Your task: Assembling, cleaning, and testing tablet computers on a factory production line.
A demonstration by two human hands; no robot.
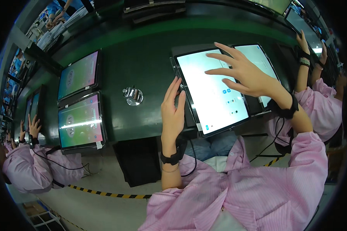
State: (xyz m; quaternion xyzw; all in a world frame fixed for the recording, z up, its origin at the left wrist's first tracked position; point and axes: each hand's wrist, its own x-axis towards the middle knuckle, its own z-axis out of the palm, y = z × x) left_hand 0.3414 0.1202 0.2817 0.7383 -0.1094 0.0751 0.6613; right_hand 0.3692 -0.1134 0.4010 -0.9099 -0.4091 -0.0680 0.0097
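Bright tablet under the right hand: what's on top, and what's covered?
The right hand is spread over the bright tablet; contact is unclear. Small icons show nearer the person. Whatever's beneath the hand is hidden, including part of the second tablet.

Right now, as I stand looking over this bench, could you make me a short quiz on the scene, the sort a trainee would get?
1. Pick one: which of the person's hands has its fingers spread above the screen of the bright tablet? A) left B) right

2. True or false: the shiny metal piece stands between the bright tablet and two tablets with colourful screens.

3. In a few words: what does the person wear on both wrists?

Key:
1. B, the right hand.
2. True.
3. Black bands.
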